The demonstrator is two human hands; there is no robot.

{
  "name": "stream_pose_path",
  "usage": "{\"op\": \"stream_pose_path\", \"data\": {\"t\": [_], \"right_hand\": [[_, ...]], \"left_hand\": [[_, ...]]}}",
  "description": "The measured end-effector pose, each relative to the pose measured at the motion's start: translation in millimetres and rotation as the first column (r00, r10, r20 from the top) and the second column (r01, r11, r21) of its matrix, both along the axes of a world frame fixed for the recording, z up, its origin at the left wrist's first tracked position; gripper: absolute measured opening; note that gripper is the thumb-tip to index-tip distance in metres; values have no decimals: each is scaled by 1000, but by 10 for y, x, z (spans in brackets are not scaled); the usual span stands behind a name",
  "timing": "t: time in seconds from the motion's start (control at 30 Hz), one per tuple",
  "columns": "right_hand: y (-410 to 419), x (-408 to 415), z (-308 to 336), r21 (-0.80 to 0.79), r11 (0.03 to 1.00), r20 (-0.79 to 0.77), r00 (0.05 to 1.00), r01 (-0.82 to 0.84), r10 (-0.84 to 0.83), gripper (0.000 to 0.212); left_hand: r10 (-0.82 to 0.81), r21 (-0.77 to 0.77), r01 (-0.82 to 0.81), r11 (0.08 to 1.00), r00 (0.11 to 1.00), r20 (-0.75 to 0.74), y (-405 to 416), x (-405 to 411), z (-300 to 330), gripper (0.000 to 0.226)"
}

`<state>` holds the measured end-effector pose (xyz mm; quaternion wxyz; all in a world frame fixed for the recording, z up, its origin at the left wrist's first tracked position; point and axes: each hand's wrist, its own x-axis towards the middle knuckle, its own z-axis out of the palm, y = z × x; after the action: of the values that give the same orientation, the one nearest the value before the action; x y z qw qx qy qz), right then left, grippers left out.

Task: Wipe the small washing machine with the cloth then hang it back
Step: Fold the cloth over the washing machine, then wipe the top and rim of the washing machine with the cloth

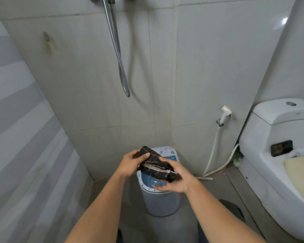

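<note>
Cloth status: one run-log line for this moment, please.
cloth: bunched, held | left hand: gripping | right hand: gripping | washing machine: below, untouched

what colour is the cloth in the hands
The cloth is dark, near black, with pale stripes; the head view shows it.

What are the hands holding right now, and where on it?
The dark cloth, bunched above the washing machine: left hand grips its upper end, right hand its lower end.
</note>
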<state>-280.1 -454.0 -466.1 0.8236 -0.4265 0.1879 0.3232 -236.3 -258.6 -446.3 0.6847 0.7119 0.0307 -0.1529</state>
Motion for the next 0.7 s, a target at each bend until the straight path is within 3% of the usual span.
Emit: {"op": "stream_pose_path", "data": {"t": [0.1, 0.2, 0.27, 0.37, 0.47, 0.57, 0.63, 0.7], "right_hand": [[152, 118, -441, 199, 978, -73, 994, -64, 80, 50], [258, 388, -874, 313, 950, -120, 993, 18, 21, 71], [284, 659, -1036, 203, 978, -146, 989, 49, -19, 60], [250, 1163, -1232, -258, 964, 4, 998, 68, -69, 41], [249, 1750, -1439, -647, 742, 263, 965, 176, 0, 31], [367, 2333, -1656, -857, 407, 432, 872, 316, 232, 47], [488, 2631, -1800, -922, 135, 383, 801, 364, 460, 56], [632, 2808, -1935, -934, -51, 242, 733, 353, 636, 57]], "left_hand": [[30, 48, -26, 998, 997, -66, 52, 236, -512, 27], [90, 80, -79, 994, 985, -150, 129, 557, -981, 34], [150, 144, -127, 981, 974, -167, 197, 774, -1253, 37], [204, 252, -162, 954, 968, -149, 329, 1039, -1659, 31], [258, 299, -199, 934, 951, -173, 452, 1192, -2080, 25], [295, 320, -212, 924, 924, -242, 573, 1259, -2536, 29], [299, 314, -204, 927, 907, -296, 630, 1247, -2787, 29], [281, 299, -180, 937, 899, -337, 641, 1241, -2941, 5]]}}
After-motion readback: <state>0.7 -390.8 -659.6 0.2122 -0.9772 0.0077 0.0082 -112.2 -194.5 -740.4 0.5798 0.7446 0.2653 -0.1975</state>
